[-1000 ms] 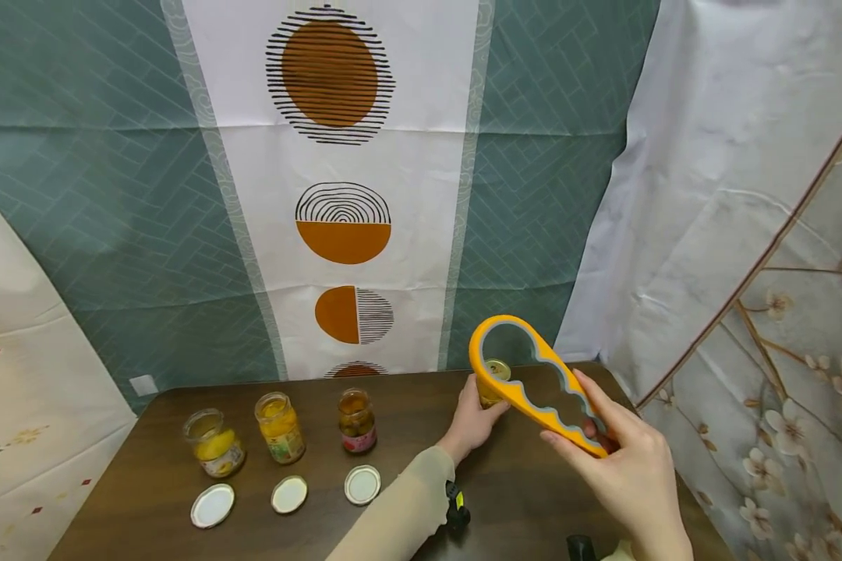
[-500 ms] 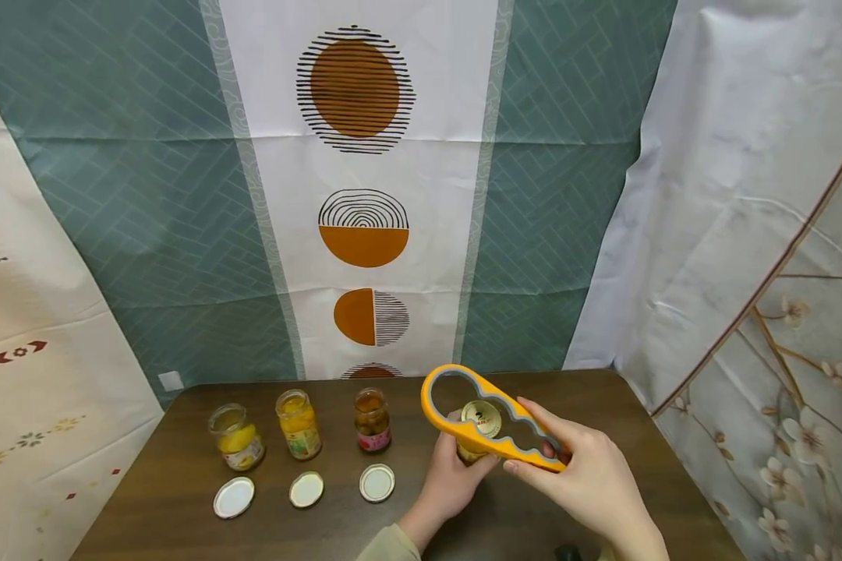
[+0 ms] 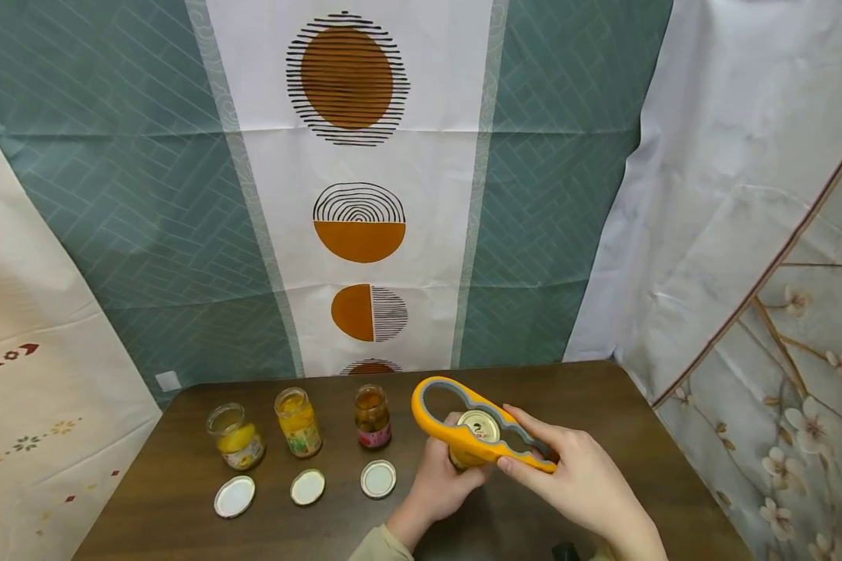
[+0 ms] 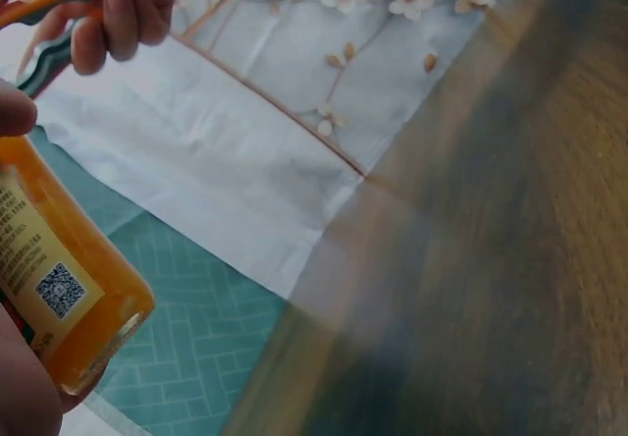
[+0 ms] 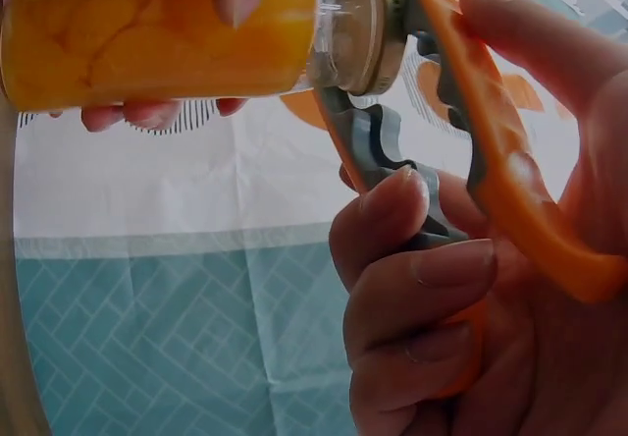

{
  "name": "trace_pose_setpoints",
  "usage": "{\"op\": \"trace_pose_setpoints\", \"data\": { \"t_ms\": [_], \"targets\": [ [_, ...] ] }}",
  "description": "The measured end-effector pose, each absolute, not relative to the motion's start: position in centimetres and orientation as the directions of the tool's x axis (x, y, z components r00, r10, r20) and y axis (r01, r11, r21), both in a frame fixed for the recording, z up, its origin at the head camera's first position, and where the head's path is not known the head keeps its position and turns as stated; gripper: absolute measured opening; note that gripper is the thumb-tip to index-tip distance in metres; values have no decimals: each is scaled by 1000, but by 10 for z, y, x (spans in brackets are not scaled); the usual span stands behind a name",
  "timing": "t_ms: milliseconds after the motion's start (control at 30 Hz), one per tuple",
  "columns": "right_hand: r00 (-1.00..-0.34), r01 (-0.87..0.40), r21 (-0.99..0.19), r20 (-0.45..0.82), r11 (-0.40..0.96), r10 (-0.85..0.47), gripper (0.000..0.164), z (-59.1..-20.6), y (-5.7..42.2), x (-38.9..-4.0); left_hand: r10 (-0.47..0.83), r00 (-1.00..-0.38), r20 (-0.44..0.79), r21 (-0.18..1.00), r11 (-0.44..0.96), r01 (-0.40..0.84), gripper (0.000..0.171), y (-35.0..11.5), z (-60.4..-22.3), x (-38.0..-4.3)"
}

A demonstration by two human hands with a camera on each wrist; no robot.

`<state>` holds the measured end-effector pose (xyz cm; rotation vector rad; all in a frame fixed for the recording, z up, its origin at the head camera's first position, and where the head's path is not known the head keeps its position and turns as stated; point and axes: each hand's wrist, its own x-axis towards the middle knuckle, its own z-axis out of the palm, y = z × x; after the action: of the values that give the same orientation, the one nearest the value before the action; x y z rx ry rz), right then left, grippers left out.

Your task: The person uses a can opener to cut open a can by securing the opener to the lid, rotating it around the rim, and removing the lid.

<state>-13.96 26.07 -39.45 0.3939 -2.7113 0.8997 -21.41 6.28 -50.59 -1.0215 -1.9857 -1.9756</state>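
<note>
My left hand (image 3: 435, 483) grips a glass jar (image 5: 167, 48) of orange fruit pieces, held up off the table with its gold lid (image 3: 479, 425) on. A label with a square code shows on the jar in the left wrist view. My right hand (image 3: 582, 471) holds an orange jar opener (image 3: 443, 430) with a grey scalloped lining, thumb on one arm and fingers curled round the other. The opener's two arms lie on either side of the lid; whether both touch its rim I cannot tell.
Three lidless jars stand at the table's left: pale yellow fruit (image 3: 238, 444), yellow fruit (image 3: 300, 427) and dark contents (image 3: 373, 425). Before them lie a white lid (image 3: 235, 496), a smaller lid (image 3: 308, 487) and another lid (image 3: 378, 478). A curtain (image 3: 533, 249) hangs behind the table (image 3: 182, 526).
My left hand has brought the jar nearer and to the left. The opener has come down from above and beside the jar to around its lid.
</note>
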Motion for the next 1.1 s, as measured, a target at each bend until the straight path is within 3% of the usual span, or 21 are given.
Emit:
{"op": "trace_pose_setpoints", "data": {
  "t_ms": [200, 567, 833, 1100],
  "targets": [
    [-932, -337, -545, 311, 768, -188, 38, -395, 260, -140, 347, -689, 636, 767, -191, 612, 58, 62, -501, -216],
    [-955, -291, -530, 210, 797, -209, 44, -393, 257, -141, 332, -669, 665, 729, -91, 679, 61, 58, -480, -208],
    [-934, -340, -472, 272, 814, -232, 49, -395, 257, -141, 326, -717, 616, 762, -16, 647, 66, 62, -495, -214],
    [-947, -297, -459, 254, 837, -197, 50, -396, 252, -142, 299, -762, 574, 788, 50, 613, 65, 63, -497, -214]
  ]
}}
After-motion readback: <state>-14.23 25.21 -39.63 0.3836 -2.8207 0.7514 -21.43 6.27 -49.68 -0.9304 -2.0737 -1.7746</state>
